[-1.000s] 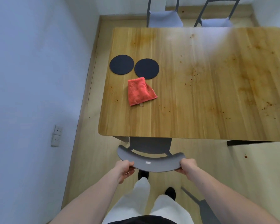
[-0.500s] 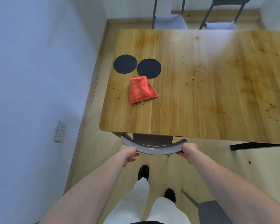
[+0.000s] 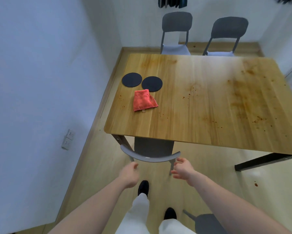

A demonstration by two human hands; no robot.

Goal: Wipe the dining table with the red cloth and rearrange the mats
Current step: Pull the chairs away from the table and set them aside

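A folded red cloth lies on the wooden dining table near its left end. Two round dark mats sit side by side just beyond it, the left mat and the right mat. Brown stains and specks dot the tabletop, mostly on the right half. My left hand and my right hand hover just short of the grey chair's backrest, fingers loosely curled, holding nothing.
The grey chair is pushed under the table's near edge. Two more grey chairs stand at the far side. A white wall with sockets runs close on the left. Another chair is behind my right leg.
Both hands pushed the grey chair in under the table, then let go of its backrest and drew back. My view lifted, showing the far chairs.
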